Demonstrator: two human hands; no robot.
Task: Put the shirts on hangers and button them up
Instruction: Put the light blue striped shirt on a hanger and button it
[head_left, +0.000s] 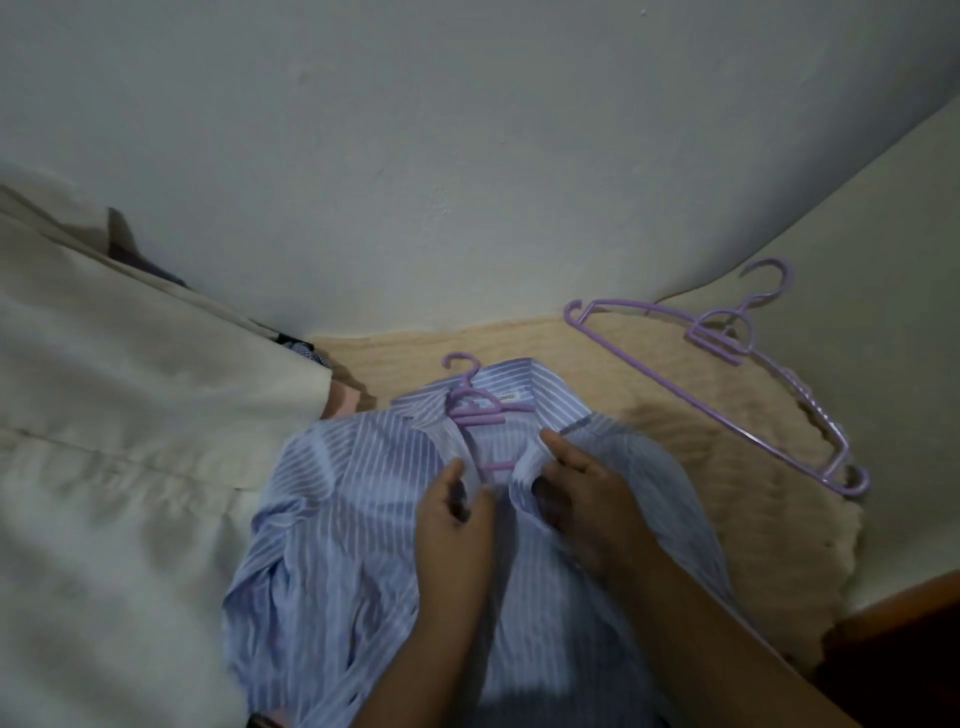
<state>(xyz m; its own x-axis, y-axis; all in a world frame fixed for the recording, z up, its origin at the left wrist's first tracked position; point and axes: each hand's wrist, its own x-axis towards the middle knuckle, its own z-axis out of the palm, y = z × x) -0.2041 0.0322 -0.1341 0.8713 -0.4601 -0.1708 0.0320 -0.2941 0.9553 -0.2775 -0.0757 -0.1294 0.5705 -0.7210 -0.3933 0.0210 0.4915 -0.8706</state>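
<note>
At 6 o'clock, nearest the camera: striped blue shirt (332, 519) spread front-up on a bed, tail running out of view at the bottom edge. Both forearms coming in from 5 o'clock. Left hand (454, 525) curled on the left front edge just below the collar, thumb on top. Right hand (582, 499) pinching the right front edge, fingers folded under the cloth. The two edges near, not yet meeting; a gap between them showing a purple hanger (475, 410) inside the shoulders, hook poking out past the collar toward 12 o'clock. Motion blur over fingers; button and hole not discernible.

Step in hand, by judgement: closing the top button. Best done by keeping each placket taut, overlapping hole side over button side, squaring the collar on the hanger first so the fronts align.

At 2 o'clock, well apart from the shirt: spare purple hangers (727, 364) lying on a beige knitted blanket (649, 415). At 9 o'clock: rumpled cream sheet (130, 415). Beyond, at 12 o'clock: plain pale wall (467, 130).
</note>
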